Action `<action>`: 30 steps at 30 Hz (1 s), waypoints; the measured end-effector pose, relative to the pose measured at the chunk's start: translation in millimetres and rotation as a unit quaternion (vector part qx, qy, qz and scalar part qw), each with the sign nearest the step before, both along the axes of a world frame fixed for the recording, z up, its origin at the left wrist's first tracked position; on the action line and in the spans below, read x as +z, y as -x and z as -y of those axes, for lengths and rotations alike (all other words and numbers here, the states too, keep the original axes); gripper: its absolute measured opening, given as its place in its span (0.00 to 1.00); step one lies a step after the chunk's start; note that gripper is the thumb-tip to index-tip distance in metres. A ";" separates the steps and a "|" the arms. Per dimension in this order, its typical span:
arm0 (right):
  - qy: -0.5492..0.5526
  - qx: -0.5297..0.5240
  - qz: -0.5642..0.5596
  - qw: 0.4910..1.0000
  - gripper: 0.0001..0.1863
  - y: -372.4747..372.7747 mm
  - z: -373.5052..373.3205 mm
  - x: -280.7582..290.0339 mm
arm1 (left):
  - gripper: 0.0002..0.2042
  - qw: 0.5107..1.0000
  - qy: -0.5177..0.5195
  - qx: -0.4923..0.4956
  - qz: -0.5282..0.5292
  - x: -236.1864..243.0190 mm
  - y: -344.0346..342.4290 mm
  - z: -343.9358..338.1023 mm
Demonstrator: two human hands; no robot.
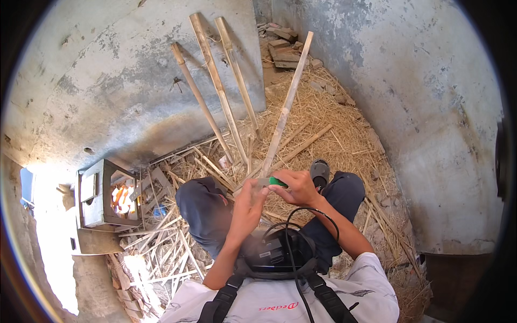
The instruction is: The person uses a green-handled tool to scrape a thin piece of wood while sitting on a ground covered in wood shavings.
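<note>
In front of my knees, my right hand is closed around a small tool with a bright green handle. A flat greyish part sticks out from the green toward my left hand; its kind is hard to make out. My left hand has its fingers bent and its thumb against that grey part, almost meeting the right fingertips. Just beyond both hands lies the near end of a long pale bamboo strip, which slants up and away to the right. Whether my left fingers also touch the strip is hidden.
Three bamboo poles lean on the grey wall. A metal stove with a fire inside stands at left, beside scattered sticks. Straw covers the floor, with bricks in the far corner. A black cable loops beside my right forearm.
</note>
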State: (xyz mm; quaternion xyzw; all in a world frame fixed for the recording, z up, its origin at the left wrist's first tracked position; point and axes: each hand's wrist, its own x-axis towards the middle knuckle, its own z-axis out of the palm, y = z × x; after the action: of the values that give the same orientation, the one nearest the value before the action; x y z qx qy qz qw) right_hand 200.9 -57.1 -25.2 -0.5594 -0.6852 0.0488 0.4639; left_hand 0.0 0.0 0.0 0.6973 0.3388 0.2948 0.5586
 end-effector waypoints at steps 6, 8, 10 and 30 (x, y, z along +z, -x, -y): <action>-0.005 -0.003 0.024 1.000 0.16 -0.3 3.9 2.8 | 0.11 0.999 -0.044 0.013 -0.009 -0.2 0.5 3.6; -0.003 -0.007 0.039 0.999 0.16 0.2 4.2 3.8 | 0.11 0.999 -0.046 0.022 -0.020 7.6 0.2 4.8; -0.013 -0.021 0.044 0.999 0.16 1.5 3.4 3.8 | 0.10 0.997 -0.057 0.032 -0.039 17.0 -0.8 5.1; -0.018 -0.064 0.067 0.996 0.15 3.0 2.1 11.6 | 0.10 0.995 -0.044 0.048 -0.072 21.5 4.1 5.1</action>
State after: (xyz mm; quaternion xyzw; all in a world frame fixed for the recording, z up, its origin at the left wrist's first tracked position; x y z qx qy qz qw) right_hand 197.9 -59.2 -13.6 -0.5954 -0.6787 -0.0313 0.4289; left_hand -4.1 -5.1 21.5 0.7234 0.3977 0.2849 0.4872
